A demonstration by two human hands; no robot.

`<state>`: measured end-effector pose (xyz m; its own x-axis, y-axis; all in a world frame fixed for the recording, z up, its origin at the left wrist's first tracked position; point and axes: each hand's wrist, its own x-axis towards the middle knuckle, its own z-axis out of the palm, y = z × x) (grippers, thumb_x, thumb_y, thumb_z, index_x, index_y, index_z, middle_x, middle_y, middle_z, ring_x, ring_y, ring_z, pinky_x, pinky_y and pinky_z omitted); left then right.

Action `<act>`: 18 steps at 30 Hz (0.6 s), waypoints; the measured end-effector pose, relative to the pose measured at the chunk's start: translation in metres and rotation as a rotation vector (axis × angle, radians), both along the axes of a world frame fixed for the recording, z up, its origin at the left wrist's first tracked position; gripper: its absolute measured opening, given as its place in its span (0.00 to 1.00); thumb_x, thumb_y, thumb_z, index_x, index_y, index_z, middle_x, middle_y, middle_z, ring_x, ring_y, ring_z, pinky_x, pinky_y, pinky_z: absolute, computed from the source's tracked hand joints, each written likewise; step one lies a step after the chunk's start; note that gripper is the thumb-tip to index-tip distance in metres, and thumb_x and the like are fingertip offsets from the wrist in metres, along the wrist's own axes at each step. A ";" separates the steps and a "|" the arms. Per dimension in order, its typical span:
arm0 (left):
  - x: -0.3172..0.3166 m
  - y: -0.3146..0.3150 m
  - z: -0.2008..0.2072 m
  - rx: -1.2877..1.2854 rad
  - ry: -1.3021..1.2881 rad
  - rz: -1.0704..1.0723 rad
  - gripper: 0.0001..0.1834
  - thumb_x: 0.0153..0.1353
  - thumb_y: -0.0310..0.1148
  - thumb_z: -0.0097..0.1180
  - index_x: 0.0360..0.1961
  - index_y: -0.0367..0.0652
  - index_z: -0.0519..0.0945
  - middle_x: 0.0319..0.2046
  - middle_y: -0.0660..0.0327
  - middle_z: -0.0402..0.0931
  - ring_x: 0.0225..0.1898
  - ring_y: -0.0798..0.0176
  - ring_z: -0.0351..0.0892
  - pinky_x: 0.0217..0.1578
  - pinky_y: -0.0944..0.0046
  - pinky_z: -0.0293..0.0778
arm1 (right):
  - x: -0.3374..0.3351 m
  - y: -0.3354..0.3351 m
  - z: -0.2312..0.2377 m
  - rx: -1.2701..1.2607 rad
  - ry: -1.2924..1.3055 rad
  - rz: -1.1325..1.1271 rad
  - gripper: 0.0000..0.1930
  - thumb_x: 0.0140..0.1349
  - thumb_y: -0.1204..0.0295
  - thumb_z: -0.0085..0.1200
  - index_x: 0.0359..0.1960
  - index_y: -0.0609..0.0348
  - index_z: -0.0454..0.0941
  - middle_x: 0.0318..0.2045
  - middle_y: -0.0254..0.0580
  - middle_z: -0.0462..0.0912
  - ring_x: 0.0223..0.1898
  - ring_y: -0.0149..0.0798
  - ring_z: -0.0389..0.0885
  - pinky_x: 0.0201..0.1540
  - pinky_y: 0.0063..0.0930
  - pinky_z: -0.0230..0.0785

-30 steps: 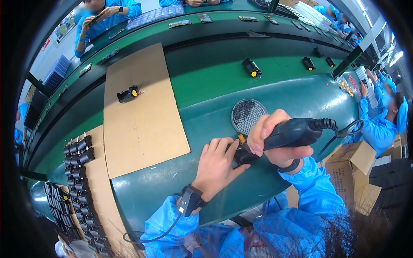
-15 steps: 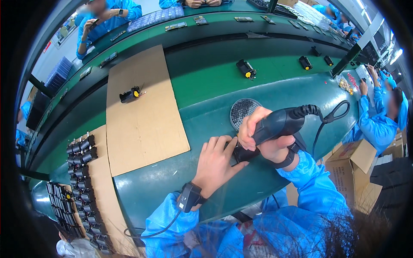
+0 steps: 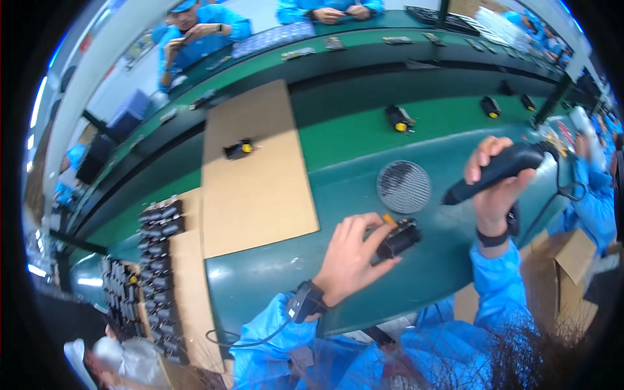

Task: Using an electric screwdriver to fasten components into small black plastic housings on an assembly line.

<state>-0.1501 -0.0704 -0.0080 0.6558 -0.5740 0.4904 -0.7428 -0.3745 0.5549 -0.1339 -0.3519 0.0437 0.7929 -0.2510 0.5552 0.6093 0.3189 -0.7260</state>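
Note:
My left hand (image 3: 349,255) grips a small black motor-like part (image 3: 398,238) with an orange tab, resting on the green bench. My right hand (image 3: 495,184) holds a black electric screwdriver (image 3: 495,170) lifted above and to the right of the part, its tip pointing down-left and clear of it. A cable runs from the tool's rear toward the right. A black wrist strap with a cord sits on my left wrist (image 3: 304,301).
A round grey mesh dish (image 3: 403,186) lies just behind the part. A cardboard sheet (image 3: 255,170) carries one black part (image 3: 238,149). Several black parts are stacked at the left (image 3: 156,240). More parts ride the green belt (image 3: 398,119). Other workers in blue sit across and at the right.
My right hand has lifted the screwdriver up and to the right, off the black part. My left hand stays on the part.

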 end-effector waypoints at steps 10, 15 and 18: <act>0.002 0.123 0.052 0.557 -0.164 0.679 0.29 0.43 0.35 0.76 0.48 0.42 0.78 0.54 0.49 0.70 0.52 0.43 0.73 0.49 0.51 0.74 | -0.010 -0.030 -0.034 0.018 0.161 0.013 0.37 0.60 0.31 0.50 0.43 0.57 0.65 0.35 0.37 0.68 0.25 0.28 0.71 0.26 0.20 0.65; -0.004 0.111 0.022 0.576 0.049 0.481 0.27 0.51 0.31 0.71 0.53 0.47 0.76 0.60 0.44 0.65 0.55 0.36 0.73 0.53 0.48 0.75 | -0.004 -0.033 -0.045 0.024 0.142 0.056 0.36 0.61 0.31 0.49 0.42 0.58 0.65 0.33 0.36 0.67 0.24 0.27 0.70 0.26 0.19 0.65; -0.004 0.118 0.022 0.517 0.039 0.491 0.31 0.52 0.27 0.69 0.59 0.48 0.73 0.61 0.42 0.64 0.54 0.36 0.75 0.53 0.48 0.76 | -0.003 -0.032 -0.044 0.027 0.147 0.041 0.36 0.61 0.31 0.49 0.42 0.57 0.65 0.32 0.35 0.67 0.24 0.26 0.70 0.26 0.18 0.65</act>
